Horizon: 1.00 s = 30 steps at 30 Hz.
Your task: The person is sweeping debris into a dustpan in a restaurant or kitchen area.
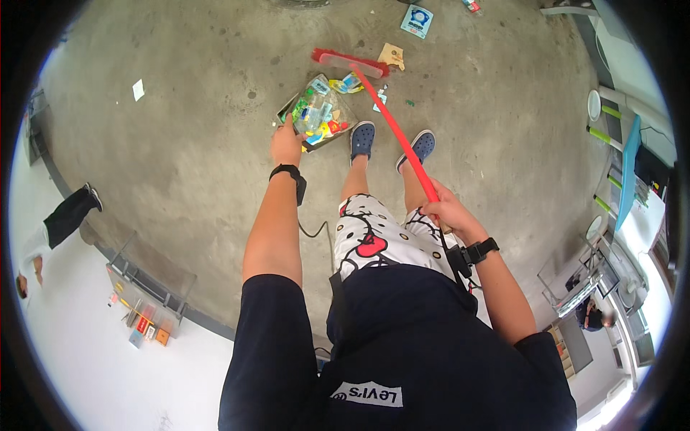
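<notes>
My right hand [450, 210] is closed around the upper end of a broom's red handle [396, 132]. The broom head [350, 62], with red bristles, rests on the concrete floor just beyond a dustpan [345, 105]. Inside the pan lies litter: a clear plastic bottle [312, 114] and several wrappers. My left hand [288, 141] is at the pan's near left corner, index finger and thumb spread over its edge. Whether it grips the pan is hidden. A yellow and blue wrapper [347, 83] lies at the pan's far right edge, below the broom head.
A torn cardboard piece [392, 55], a pale blue packet [416, 21], a labelled bottle [473, 6] and a white paper scrap [138, 90] lie on the floor. My clogs [363, 141] stand beside the pan. Another person [59, 231] is at left; a blue table [628, 172] stands right.
</notes>
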Available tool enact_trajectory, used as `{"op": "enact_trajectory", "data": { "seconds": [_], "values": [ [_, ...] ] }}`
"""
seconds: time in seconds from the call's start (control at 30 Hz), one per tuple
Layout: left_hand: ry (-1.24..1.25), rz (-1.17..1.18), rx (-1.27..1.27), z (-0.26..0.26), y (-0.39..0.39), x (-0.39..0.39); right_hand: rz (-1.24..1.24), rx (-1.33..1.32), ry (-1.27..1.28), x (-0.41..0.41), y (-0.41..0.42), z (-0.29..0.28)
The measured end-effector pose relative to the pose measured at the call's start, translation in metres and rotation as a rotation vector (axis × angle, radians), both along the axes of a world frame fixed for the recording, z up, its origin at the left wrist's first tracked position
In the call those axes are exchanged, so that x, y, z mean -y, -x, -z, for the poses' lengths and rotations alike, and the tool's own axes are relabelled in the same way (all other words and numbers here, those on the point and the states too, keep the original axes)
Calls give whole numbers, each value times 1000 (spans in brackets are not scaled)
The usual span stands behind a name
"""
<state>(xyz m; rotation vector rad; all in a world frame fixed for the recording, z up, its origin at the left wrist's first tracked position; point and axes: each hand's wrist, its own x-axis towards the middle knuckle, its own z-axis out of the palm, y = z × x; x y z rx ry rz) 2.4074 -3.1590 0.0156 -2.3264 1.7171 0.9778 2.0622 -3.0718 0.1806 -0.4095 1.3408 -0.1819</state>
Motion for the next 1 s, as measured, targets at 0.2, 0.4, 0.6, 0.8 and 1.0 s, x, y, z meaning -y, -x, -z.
{"op": "enact_trajectory", "data": {
  "seconds": [0.2, 0.4, 0.6, 0.8, 1.0],
  "values": [
    [-88, -51, -21, -3, -10, 8, 139, 262, -161, 8, 7, -27],
    [-128, -69, 6, -5, -8, 8, 245, 354, -240, -3, 41, -71],
    [-193, -88, 55, -11, -2, 9, -59, 143, -88, -20, 35, -59],
    [-193, -75, 66, -4, 0, 11, -46, 105, -137, -15, 2, 5],
    [-147, -35, 68, 3, 1, 11, -10, 222, -328, -21, -6, 9]
  ]
}}
